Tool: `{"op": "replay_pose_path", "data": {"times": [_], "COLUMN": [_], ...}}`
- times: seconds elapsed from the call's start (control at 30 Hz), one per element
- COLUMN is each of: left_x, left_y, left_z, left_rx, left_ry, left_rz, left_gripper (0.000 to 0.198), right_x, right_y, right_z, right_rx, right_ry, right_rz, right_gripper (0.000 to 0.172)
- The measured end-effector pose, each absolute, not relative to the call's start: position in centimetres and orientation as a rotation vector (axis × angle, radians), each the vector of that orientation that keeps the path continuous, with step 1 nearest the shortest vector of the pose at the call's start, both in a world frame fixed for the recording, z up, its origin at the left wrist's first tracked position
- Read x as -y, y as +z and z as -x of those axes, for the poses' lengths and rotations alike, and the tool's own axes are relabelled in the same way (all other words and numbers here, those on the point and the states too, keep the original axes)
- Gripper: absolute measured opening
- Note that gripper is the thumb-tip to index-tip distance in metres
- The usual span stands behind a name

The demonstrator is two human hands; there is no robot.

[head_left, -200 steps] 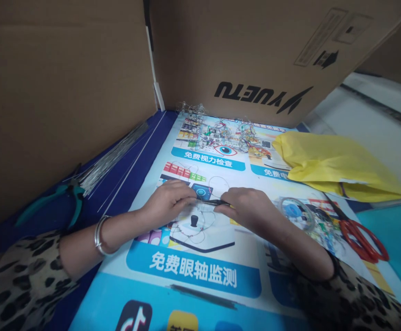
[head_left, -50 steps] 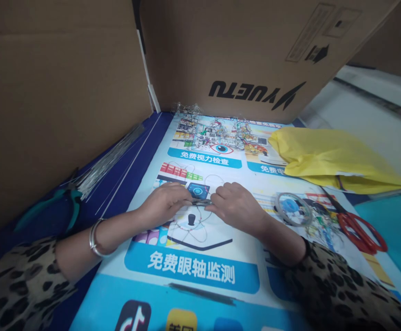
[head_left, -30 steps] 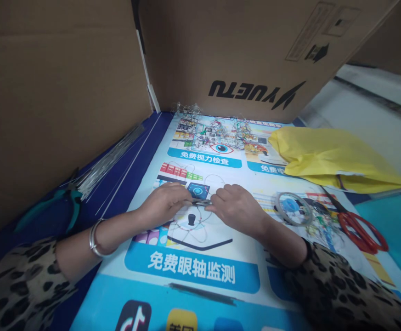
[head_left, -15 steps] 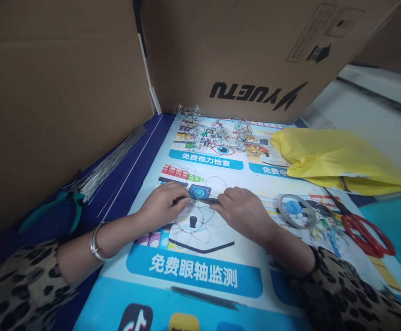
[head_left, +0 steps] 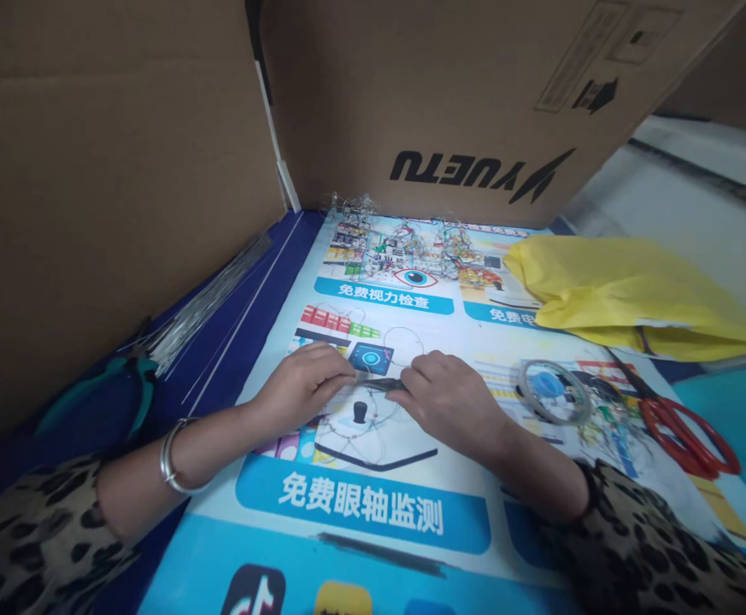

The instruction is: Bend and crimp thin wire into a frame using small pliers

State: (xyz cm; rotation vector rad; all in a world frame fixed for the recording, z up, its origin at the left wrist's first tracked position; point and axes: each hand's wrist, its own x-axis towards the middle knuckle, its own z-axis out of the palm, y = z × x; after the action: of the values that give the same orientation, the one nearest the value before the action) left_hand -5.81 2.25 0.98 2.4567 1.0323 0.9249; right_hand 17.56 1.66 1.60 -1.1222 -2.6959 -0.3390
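My left hand point(head_left: 305, 382) is closed in a pinch on a thin wire point(head_left: 355, 437), part of a looped, beaded tangle that hangs just below my fingers over the printed sheet. My right hand point(head_left: 453, 400) is closed around dark, slender tweezers point(head_left: 382, 384). Their narrow tip points left and reaches almost to the left fingertips. The grip end of the tweezers is hidden in my right palm. Right of that hand lies a clear tape roll point(head_left: 552, 393) beside several tangled wire pieces point(head_left: 613, 427).
Teal-handled pliers point(head_left: 145, 384) and a bundle of straight wires point(head_left: 199, 303) lie at left. Red-handled scissors point(head_left: 686, 431) and a yellow bag point(head_left: 635, 295) are at right. Wire tangles point(head_left: 404, 243) sit at the back, before a cardboard wall point(head_left: 437, 94).
The tweezers have dropped slightly and show more of their length between my hands. My left hand has shifted a little; both hands stay closed.
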Motion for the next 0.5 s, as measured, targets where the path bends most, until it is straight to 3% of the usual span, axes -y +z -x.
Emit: {"op": "replay_pose_path", "data": {"times": [0.5], "left_x": [-2.25], "left_y": [0.95], "left_z": [6.01], "left_rx": [-0.875], "left_ry": [0.91], "left_rz": [-2.522], "left_gripper": [0.015], "right_x": [-1.47], "right_y": [1.7], "right_z": [-17.35], "right_rx": [2.68], "right_ry": [-0.412], "right_rz": [1.059], "right_gripper": [0.032]}}
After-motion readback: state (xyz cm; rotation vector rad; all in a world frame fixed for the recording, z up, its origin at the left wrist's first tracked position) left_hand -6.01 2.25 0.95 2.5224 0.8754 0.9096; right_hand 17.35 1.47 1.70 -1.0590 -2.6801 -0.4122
